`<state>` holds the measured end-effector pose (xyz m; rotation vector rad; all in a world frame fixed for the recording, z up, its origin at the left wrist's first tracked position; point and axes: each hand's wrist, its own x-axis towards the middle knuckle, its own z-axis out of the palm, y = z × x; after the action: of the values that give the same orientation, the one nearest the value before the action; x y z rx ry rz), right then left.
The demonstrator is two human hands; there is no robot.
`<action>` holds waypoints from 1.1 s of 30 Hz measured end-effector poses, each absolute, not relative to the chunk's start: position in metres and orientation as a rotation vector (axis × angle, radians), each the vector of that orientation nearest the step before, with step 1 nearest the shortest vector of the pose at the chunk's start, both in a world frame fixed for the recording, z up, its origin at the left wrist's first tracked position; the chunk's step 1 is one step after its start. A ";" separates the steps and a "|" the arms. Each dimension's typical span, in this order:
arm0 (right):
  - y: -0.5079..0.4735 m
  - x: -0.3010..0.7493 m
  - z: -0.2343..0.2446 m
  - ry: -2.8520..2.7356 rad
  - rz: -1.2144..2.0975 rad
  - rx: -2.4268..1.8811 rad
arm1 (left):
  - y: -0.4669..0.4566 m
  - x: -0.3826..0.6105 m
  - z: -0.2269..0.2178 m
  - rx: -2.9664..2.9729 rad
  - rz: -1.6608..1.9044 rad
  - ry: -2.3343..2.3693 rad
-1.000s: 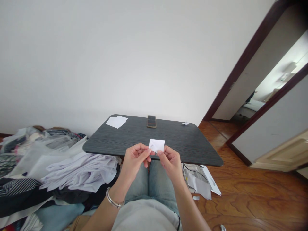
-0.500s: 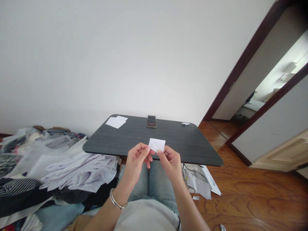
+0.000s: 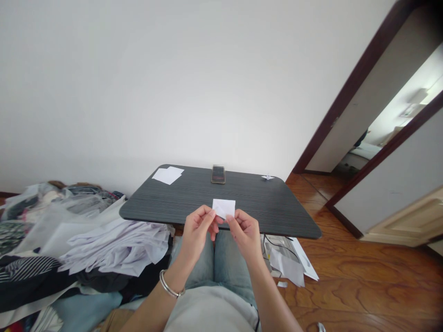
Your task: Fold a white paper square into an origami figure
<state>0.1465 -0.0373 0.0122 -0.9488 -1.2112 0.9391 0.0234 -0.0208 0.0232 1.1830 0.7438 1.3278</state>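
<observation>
The dark surface spreads beyond our grip: left hand and right hand, both clamped on the folded paper. Leftward beyond it lie flat sheets, apparently not yet folded. The folded paper, between both hands, seems partway done. Rightward beyond, a paper figure looks finished. Since the earlier frame, our left wrist has shifted slightly inward.
</observation>
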 end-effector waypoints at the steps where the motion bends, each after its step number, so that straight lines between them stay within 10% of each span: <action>1: -0.037 0.147 0.012 -1.208 0.941 -0.951 | -0.020 0.023 0.023 1.163 1.338 0.727; 33: -0.036 0.164 0.010 -1.347 1.087 -1.041 | -0.018 0.019 0.026 1.481 1.253 1.032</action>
<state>0.1644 -0.0361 0.0101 -1.0415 -1.3468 1.0865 0.0194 -0.0180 0.0264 1.4805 1.0316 1.2526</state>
